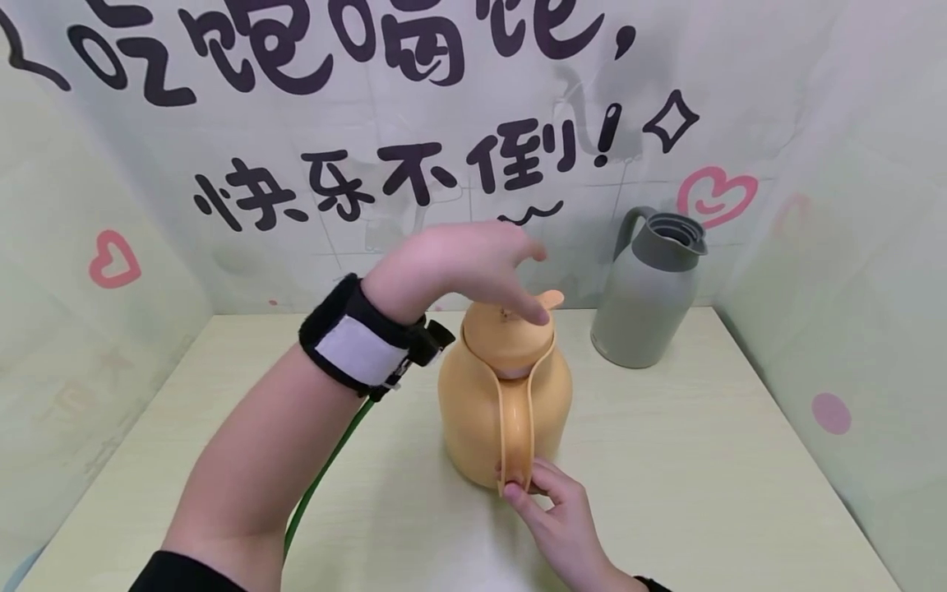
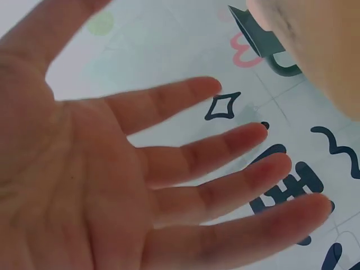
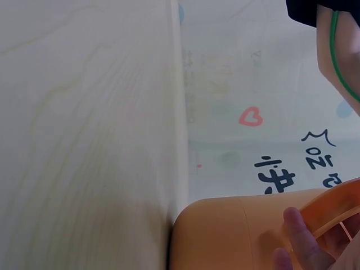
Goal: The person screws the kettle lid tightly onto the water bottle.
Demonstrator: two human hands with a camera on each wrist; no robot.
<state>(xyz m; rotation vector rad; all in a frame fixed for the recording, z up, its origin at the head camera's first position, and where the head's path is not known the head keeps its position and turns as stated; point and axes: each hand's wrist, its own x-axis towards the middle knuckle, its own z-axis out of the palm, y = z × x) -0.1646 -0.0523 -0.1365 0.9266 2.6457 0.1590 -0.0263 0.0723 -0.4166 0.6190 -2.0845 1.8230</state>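
Observation:
A yellow-orange thermos jug [image 1: 462, 403] stands upright on the table, its handle turned toward me and its lid [image 1: 510, 337] seated in the top. My right hand [image 1: 565, 514] pinches the lower end of the handle [image 1: 518, 427] between thumb and fingers. In the right wrist view, fingertips [image 3: 295, 222] show beside the handle, against the jug's body [image 3: 225, 233]. Over the lid hovers my left hand [image 1: 481, 259], its thumb overlapping the lid in the head view. Its fingers are straight and spread, with nothing in the palm [image 2: 73, 169], in the left wrist view.
A grey thermos jug [image 1: 644, 304] with a dark grey handle and collar stands at the back right of the pale table [image 1: 688, 460]. Behind is a white backdrop [image 1: 414, 123] with black lettering. A green cable [image 1: 325, 469] runs down from the left wristband [image 1: 362, 345].

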